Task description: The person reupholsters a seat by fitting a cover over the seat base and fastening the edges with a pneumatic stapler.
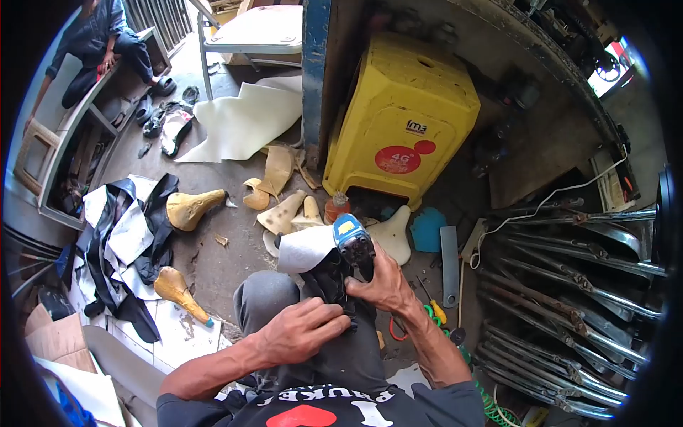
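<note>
Yellow stool (409,92): far, right of centre — red 4G mark.
Chair (256,30): far, left of stool.
Metal frames (569,283): right — piled.
Person (96,35): far left, seated.

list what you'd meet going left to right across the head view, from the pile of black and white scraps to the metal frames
Pile of black and white scraps, left hand, right hand, long grey strip, metal frames

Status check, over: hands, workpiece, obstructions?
Left hand pinching black material on the lap. Right hand gripping blue tool, its nose hidden. Nothing visibly blocking either hand; yellow-handled screwdriver on floor by right forearm.
</note>
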Demonstrator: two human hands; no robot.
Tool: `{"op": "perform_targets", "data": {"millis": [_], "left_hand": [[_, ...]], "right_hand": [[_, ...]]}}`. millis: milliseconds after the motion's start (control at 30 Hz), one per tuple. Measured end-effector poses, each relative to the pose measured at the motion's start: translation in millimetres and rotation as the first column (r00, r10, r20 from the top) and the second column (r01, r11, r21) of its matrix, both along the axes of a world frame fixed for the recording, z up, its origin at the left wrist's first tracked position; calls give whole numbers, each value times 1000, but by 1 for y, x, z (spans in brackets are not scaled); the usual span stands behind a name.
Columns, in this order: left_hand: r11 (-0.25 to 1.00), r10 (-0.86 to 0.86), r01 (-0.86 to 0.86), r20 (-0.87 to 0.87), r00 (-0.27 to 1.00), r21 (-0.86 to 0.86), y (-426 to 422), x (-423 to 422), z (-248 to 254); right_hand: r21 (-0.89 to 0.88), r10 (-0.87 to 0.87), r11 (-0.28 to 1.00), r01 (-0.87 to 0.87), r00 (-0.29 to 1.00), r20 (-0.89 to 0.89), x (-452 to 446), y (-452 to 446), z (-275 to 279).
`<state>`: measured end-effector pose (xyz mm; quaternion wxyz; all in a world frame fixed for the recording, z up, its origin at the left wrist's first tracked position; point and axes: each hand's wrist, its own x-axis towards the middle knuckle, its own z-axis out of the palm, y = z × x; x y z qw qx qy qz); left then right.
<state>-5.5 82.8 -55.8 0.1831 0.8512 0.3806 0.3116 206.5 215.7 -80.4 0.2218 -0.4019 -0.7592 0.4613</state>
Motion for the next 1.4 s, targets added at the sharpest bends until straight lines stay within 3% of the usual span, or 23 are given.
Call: {"op": "perform_targets", "data": {"millis": [67,167,200,233,267,400,467,533,600,700,733,767,867,933,1000,1100,1267,1333,1400], "left_hand": [[1000,-9,10,-83,996,11,-4,-8,4],[963,101,-28,-263,959,269,3,-16,2],[962,112,-38,-265,958,269,9,-16,-3],[964,14,44,-215,976,261,19,-16,-5],[957,-91,132,-163,982,260,28,-15,-6],[965,-191,195,-39,981,173,40,-19,-11],[964,-191,196,-46,980,177,37,-18,-8],[963,-162,175,-79,984,207,35,-14,-10],[965,-147,159,-73,986,211,34,-14,-12],[952,-140,167,-119,983,258,37,-14,-12],[951,-139,165,-115,984,261,38,-14,-12],[948,-147,172,-112,983,269,37,-13,-13],[943,-154,178,-108,982,282,35,-9,-13],[939,-151,179,-115,982,293,33,-8,-12],[934,-138,173,-131,982,313,30,-7,-14],[925,-136,190,-180,974,330,26,-4,-13],[901,-122,201,-220,968,384,25,4,-12],[894,-121,205,-227,966,398,23,8,-13],[877,-110,205,-234,966,435,23,10,-13]], "right_hand": [[-121,-41,992,44,999,24,2,-4,9],[-63,-65,996,68,997,48,3,-2,2],[-37,-73,997,74,996,44,2,-3,-1],[-39,-63,997,65,997,44,1,-4,-3],[-106,-76,991,79,997,30,0,-5,-6],[-249,-187,949,194,981,52,8,-12,15],[-202,-213,952,229,972,98,27,-21,17],[-242,-411,891,385,909,-68,54,-35,27],[-207,-375,905,371,927,24,92,-51,47],[-87,-182,976,198,969,164,127,-83,66],[-40,22,999,-14,981,192,134,-84,75],[78,72,993,-87,980,183,134,-84,79],[169,135,973,-159,980,146,125,-80,85],[10,200,979,-203,971,131,118,-75,89],[49,233,969,-240,965,117,108,-70,95],[-56,265,964,-259,937,228,104,-66,101],[17,355,925,-381,877,322,86,-53,116],[-65,348,926,-371,774,530,74,-53,135],[-27,347,915,-402,753,558,73,-52,137]]}}
